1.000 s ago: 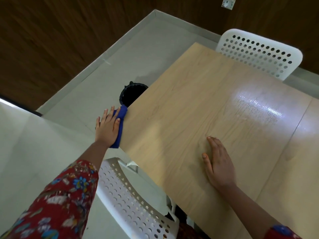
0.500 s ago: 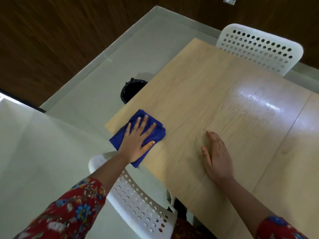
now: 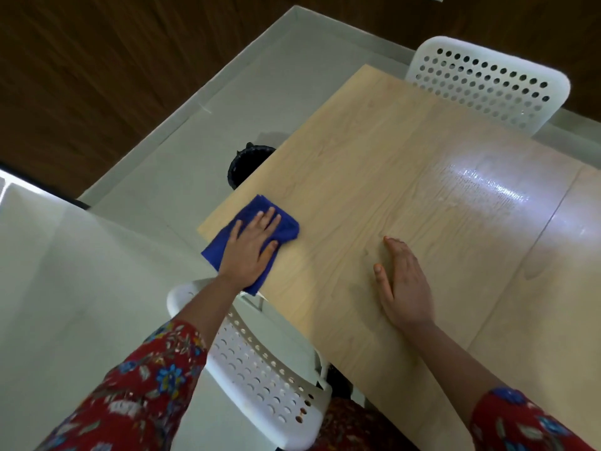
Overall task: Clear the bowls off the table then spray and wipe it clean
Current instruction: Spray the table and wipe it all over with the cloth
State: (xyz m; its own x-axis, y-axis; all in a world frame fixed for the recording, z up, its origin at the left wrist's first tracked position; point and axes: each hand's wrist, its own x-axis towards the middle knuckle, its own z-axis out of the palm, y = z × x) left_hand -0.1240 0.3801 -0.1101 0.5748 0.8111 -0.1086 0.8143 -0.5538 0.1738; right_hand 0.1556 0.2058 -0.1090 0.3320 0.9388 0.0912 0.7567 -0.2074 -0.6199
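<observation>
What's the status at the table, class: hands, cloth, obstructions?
Left hand flat on blue cloth, near corner of table. Right hand flat on bare wood. No bowls in view, nothing blocking.

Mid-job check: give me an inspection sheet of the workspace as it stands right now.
Surface: light wooden table, with a glossy patch that looks wet toward its far right.
Job's things: blue cloth lies on the table's near-left corner, partly over the edge; no bowls or spray bottle seen.
Clutter: nothing seen.
Hands: left hand presses flat on the blue cloth, fingers straight; right hand rests flat on the table, holding nothing.
Cables: nothing seen.
Surroundings: white perforated near chair below the cloth corner, far chair at the table's far end; black bin on the floor by the left edge; dark wood wall beyond.
</observation>
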